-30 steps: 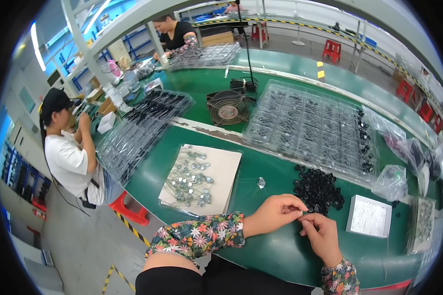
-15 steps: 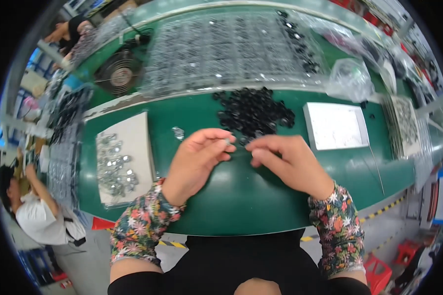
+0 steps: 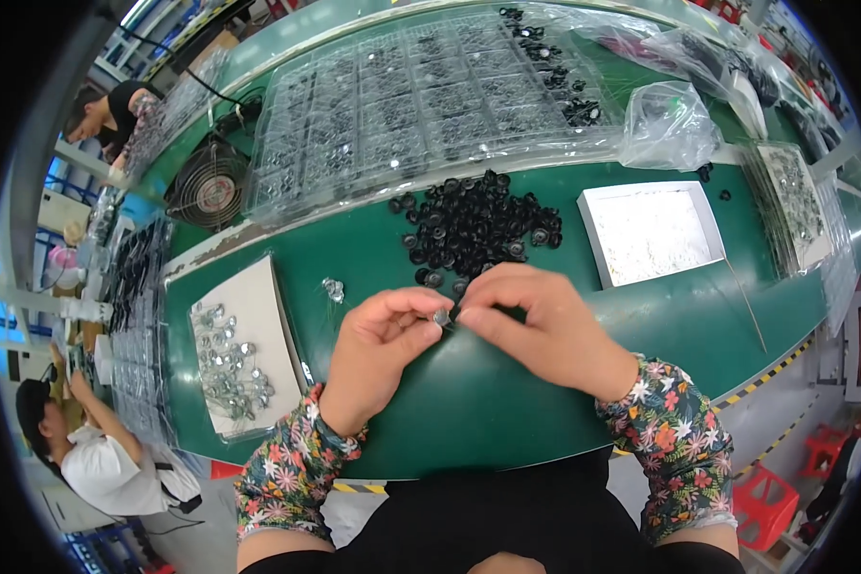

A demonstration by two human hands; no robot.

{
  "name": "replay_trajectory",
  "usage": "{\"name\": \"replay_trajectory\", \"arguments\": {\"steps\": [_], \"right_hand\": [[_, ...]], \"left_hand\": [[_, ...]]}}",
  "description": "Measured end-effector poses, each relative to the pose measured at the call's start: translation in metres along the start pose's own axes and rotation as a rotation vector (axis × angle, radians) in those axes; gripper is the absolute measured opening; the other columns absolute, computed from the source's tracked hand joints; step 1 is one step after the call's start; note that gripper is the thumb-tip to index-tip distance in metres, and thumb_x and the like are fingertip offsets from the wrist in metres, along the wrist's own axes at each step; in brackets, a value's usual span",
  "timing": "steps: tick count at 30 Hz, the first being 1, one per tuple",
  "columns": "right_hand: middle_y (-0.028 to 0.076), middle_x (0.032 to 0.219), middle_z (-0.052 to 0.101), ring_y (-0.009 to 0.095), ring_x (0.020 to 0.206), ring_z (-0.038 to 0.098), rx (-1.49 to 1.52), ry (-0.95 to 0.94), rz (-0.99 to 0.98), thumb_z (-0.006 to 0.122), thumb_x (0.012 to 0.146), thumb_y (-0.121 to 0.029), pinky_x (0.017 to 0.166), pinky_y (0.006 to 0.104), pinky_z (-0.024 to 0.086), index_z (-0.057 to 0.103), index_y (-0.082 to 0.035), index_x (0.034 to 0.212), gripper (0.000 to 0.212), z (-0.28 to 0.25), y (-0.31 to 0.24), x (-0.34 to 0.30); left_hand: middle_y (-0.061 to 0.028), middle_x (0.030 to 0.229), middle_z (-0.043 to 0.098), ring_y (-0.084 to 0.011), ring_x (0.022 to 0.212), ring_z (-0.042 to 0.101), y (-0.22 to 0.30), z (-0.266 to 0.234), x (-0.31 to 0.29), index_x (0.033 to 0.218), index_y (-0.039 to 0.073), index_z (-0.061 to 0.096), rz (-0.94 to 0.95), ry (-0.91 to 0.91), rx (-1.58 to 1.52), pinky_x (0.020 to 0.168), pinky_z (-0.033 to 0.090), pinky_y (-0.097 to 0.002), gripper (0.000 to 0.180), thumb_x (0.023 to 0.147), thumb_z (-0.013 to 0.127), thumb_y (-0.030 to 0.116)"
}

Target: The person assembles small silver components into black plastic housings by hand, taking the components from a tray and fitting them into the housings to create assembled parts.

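Over the green tabletop [image 3: 507,402], my left hand [image 3: 373,349] pinches a small round silvery part [image 3: 440,317] between thumb and forefinger. My right hand [image 3: 545,325] meets it from the other side, thumb and forefinger pressed together at the part's edge. Whatever sits in that right pinch is too small and hidden to name. Just beyond both hands lies a heap of small black round caps [image 3: 478,225]. A loose silvery part with thin wires [image 3: 333,290] rests left of the heap. More such silvery parts [image 3: 234,368] lie on a pale board [image 3: 258,306] at the left.
An open white box [image 3: 655,234] stands right of the heap, a thin stick [image 3: 744,304] beside it. Behind are clear compartment trays [image 3: 421,86], a black fan [image 3: 206,187] and a plastic bag [image 3: 670,124]. Two co-workers [image 3: 105,459] are at the left.
The view has shifted slightly. My hands have come together, and the right fingertips now meet at the silvery part, which shows more clearly in the left pinch.
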State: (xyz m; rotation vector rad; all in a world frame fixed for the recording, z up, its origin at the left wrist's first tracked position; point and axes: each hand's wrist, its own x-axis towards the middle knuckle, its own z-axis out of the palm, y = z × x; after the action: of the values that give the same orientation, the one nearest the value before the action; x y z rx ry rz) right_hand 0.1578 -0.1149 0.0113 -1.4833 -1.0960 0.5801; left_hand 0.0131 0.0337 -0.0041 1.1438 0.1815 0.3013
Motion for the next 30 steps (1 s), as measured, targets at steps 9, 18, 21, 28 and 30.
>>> {"name": "replay_trajectory", "arguments": {"steps": [9, 18, 21, 28, 30], "right_hand": [[0.009, 0.091, 0.064, 0.019, 0.083, 0.062, 0.206, 0.008, 0.094, 0.069, 0.081, -0.014, 0.073, 0.0293, 0.049, 0.069, -0.002, 0.085, 0.012, 0.009, -0.001, -0.001], [0.008, 0.104, 0.061, 0.022, 0.092, 0.059, -0.162, 0.185, -0.241, 0.074, 0.070, -0.005, 0.084, 0.0333, 0.046, 0.063, -0.005, 0.078, 0.014, 0.010, -0.005, 0.000], [0.007, 0.104, 0.059, 0.025, 0.095, 0.058, -0.494, 0.239, -0.497, 0.071, 0.065, -0.008, 0.085, 0.0415, 0.043, 0.060, -0.006, 0.073, 0.014, 0.007, -0.011, 0.000], [0.009, 0.109, 0.059, 0.026, 0.099, 0.057, -0.684, 0.270, -0.665, 0.069, 0.062, -0.009, 0.086, 0.0408, 0.044, 0.064, -0.005, 0.082, 0.021, 0.014, -0.014, -0.001], [0.009, 0.110, 0.059, 0.027, 0.100, 0.057, -0.608, 0.249, -0.592, 0.070, 0.063, -0.008, 0.086, 0.0416, 0.044, 0.064, -0.005, 0.085, 0.023, 0.015, -0.012, 0.000]], "left_hand": [[-0.0118, 0.115, 0.058, -0.0170, 0.107, 0.058, 0.005, 0.010, -0.003, 0.116, -0.002, 0.055, 0.151, -0.074, 0.172, 0.093, 0.048, -0.0295, 0.033, 0.085, 0.058, -0.013], [-0.0124, 0.116, 0.056, -0.0153, 0.102, 0.057, 0.014, 0.014, -0.005, 0.115, -0.003, 0.054, 0.198, 0.005, 0.225, 0.086, 0.049, -0.0283, 0.032, 0.084, 0.059, -0.007], [-0.0092, 0.099, 0.065, -0.0145, 0.087, 0.063, 0.012, 0.017, -0.005, 0.110, -0.002, 0.056, -0.011, 0.053, 0.136, 0.082, 0.052, -0.0295, 0.020, 0.090, 0.057, -0.002], [-0.0093, 0.101, 0.065, -0.0153, 0.090, 0.063, 0.006, 0.007, -0.007, 0.105, 0.000, 0.059, -0.104, 0.016, -0.136, 0.084, 0.051, -0.0292, 0.014, 0.091, 0.057, 0.000], [-0.0090, 0.103, 0.065, -0.0154, 0.093, 0.063, 0.004, 0.004, -0.007, 0.106, 0.001, 0.059, -0.177, 0.013, -0.228, 0.086, 0.051, -0.0301, 0.014, 0.092, 0.056, 0.001]]}}
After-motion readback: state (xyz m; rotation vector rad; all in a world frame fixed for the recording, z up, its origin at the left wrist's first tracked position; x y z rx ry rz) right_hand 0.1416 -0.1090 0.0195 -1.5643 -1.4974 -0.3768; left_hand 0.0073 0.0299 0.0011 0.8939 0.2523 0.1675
